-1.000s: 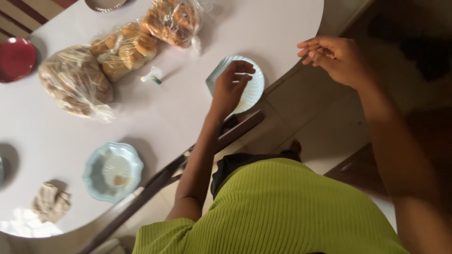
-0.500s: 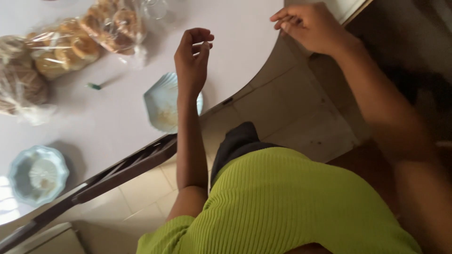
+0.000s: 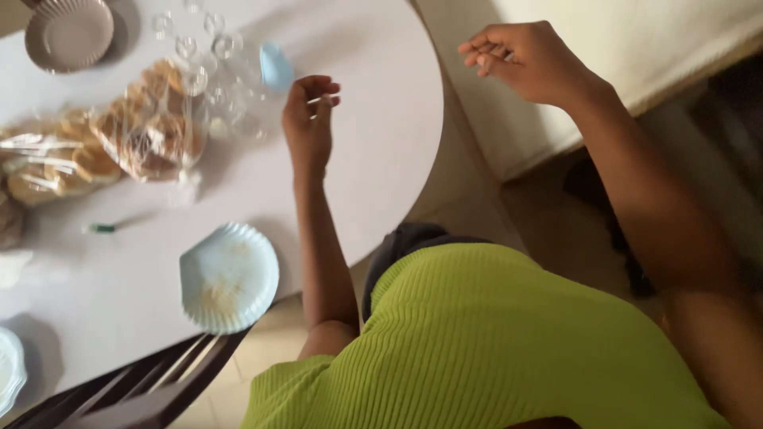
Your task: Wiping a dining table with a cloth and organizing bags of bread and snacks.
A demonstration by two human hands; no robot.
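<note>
Left hand is being held raised over the white table, fingers curled loosely, thumb and forefinger nearly pinched; whether anything small is being gripped cannot be told. Nearest things: clear bag of buns to its left, small blue item just far-left of it. Crumbed pale blue paper plate is lying near the table's near edge, untouched. Right hand is being held off the table to the right, loosely open, empty. Judged: mid-reach between items; a definite grasp target is still needed.

A pale lilac-white desk is seen. A pale blue, fluted plate is speckled with tan crumbs. Golden-brown buns are wrapped in clear plastic. A ribbed lime-green top is worn.
</note>
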